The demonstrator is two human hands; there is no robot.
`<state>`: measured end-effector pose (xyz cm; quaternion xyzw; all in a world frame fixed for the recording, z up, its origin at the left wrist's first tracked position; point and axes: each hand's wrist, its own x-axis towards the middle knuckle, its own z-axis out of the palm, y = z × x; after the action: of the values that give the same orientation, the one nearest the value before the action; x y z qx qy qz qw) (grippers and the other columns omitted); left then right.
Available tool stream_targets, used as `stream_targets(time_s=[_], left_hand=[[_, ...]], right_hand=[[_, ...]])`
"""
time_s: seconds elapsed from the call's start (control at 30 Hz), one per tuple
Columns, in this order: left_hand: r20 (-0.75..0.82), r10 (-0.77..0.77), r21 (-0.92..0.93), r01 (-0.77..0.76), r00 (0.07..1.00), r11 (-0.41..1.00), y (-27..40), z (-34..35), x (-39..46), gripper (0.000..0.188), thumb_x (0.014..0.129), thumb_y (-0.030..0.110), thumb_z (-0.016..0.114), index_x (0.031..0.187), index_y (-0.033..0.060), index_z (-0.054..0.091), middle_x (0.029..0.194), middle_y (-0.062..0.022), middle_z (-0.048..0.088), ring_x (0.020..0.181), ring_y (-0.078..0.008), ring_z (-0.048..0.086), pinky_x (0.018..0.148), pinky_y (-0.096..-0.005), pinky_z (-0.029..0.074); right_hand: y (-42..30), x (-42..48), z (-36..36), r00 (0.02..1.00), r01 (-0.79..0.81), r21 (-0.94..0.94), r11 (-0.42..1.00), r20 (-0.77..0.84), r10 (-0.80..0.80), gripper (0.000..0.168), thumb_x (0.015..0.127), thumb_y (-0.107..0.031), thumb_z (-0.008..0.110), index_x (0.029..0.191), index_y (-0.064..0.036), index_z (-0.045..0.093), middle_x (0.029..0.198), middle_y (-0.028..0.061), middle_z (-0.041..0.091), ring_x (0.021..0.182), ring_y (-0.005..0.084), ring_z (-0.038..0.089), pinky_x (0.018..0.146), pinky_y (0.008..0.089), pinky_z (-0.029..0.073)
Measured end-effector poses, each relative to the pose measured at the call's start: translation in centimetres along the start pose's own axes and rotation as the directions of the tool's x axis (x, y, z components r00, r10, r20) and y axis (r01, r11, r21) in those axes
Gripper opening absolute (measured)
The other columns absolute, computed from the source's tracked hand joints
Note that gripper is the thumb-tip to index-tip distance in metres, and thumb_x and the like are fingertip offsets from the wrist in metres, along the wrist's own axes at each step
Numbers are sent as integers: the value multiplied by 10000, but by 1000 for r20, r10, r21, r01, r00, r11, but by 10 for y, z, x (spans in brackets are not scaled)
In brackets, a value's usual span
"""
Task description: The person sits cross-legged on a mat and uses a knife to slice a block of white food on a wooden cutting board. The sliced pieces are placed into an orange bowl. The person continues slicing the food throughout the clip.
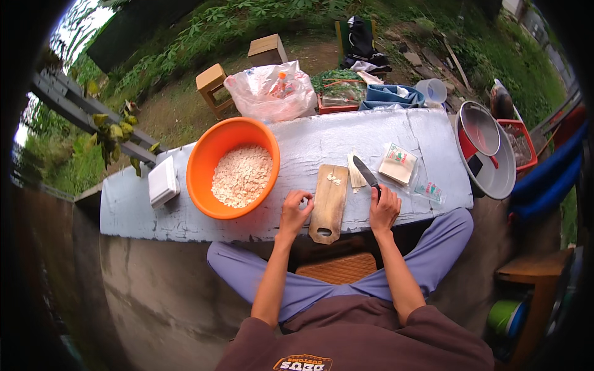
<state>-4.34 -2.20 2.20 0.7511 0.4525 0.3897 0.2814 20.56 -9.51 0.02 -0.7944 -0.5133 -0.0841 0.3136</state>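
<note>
My right hand [384, 208] grips the dark handle of a kitchen knife [364, 170], its blade angled away from me over the table. Pale flat strips [356, 178] lie in a small stack under and beside the blade. To their left a wooden cutting board [327, 204] projects past the table's near edge and bears a few small cut pieces [334, 179]. Beside the board's left edge, my left hand [297, 211] has curled fingers, thumb and forefinger slightly apart, with nothing visible between them. An orange plastic basin [197, 185] farther left holds many small pale pieces [243, 176].
A clear packet of pale sheets [398, 164] and a flattened plastic wrapper [429, 191] lie right of the knife. A white lidded box [163, 182] sits at left. Plastic bags [274, 88] and a red crate [336, 109] border the far edge; a metal basin [503, 183] stands at right.
</note>
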Motion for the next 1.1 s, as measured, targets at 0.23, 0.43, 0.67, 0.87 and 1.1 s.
stream_targets(time_s=[0.23,0.43,0.67,0.87,1.1], left_hand=[[-55,-69,51,72,996,996,26,62,41,246,860,1,665,1106,0,658,1064,-171,664,1031,-323,626,917,-409,514],[-133,105,191,-78,986,978,34,80,38,287,852,20,699,1136,-10,674,1184,-174,663,1203,-348,555,1025,-428,462],[-2,38,79,-37,999,996,9,86,36,254,857,49,720,1109,26,709,1216,-129,673,1192,-323,568,1010,-421,464],[-10,94,355,-85,995,931,53,83,27,553,834,222,760,1337,74,581,1470,-196,465,1318,-384,449,1072,-498,381],[30,-17,407,4,999,913,41,68,-5,823,782,293,783,1493,129,402,1576,-272,277,1403,-447,328,1107,-548,310]], right_hand=[[0,0,0,1000,-14,14,1000,-4,14,244,992,-305,600,1058,-77,658,900,64,669,844,270,590,758,411,439],[3,-2,2,999,-41,41,998,-28,42,245,983,-304,613,1054,-76,663,886,60,661,843,269,589,752,406,444],[1,-3,1,999,-42,40,998,-18,43,233,972,-298,629,1048,-80,664,885,55,659,848,264,593,754,406,443],[6,-2,2,999,-42,28,999,-25,43,230,970,-294,632,1053,-82,662,886,52,659,846,262,594,751,407,441],[0,-1,-1,999,-28,45,999,-35,29,223,979,-283,618,1049,-74,657,882,55,655,835,266,585,747,406,437]])
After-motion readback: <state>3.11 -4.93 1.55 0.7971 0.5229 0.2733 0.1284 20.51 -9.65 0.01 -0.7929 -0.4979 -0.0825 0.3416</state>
